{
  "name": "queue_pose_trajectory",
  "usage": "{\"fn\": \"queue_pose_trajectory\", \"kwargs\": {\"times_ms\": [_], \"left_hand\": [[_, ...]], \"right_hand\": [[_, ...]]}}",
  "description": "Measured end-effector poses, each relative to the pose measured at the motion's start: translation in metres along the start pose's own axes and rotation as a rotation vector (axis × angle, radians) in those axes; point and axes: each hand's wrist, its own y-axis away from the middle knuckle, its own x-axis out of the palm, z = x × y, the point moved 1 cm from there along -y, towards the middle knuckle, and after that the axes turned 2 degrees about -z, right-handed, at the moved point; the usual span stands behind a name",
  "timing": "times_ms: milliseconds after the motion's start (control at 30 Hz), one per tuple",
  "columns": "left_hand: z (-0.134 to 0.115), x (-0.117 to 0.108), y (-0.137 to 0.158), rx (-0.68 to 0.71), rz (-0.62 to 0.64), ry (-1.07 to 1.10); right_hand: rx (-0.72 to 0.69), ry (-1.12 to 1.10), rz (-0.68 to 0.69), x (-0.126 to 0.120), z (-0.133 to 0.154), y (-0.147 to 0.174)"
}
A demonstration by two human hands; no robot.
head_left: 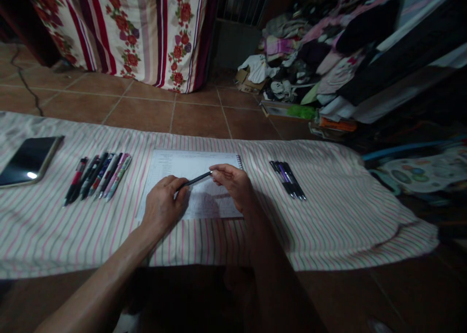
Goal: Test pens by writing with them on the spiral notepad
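Note:
Between my two hands a dark pen (pixel 197 179) is held at a slant above an open spiral notebook (pixel 204 159). My left hand (pixel 165 199) closes round its lower left end, while the fingertips of my right hand (pixel 233 182) pinch its upper right end. Writing covers parts of the notebook page, and its spiral shows at the upper right corner. To the left lies a row of several pens (pixel 98 175) in mixed colours and patterns. A smaller group of dark pens (pixel 288 180), one with purple, rests right of the notebook.
A striped cloth (pixel 335 201) covers the low surface. A phone or tablet (pixel 31 160) lies at its left end. Beyond are a tiled floor (pixel 146 107), a floral curtain (pixel 127 31) and a heap of clothes (pixel 302 51) at the back right.

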Motion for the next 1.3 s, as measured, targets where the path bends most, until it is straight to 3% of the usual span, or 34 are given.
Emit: {"fn": "queue_pose_trajectory", "kwargs": {"times_ms": [733,933,1300], "left_hand": [[-0.007,-0.006,0.000,0.067,-0.064,-0.098],[-0.008,-0.002,0.001,-0.005,-0.040,0.018],[-0.004,0.002,-0.001,-0.129,-0.006,0.186]], "right_hand": [[-0.003,0.053,-0.029,0.006,0.001,0.001],[-0.049,0.162,-0.082,0.009,-0.005,-0.001],[0.100,-0.159,0.001,0.009,0.003,0.006]]}}
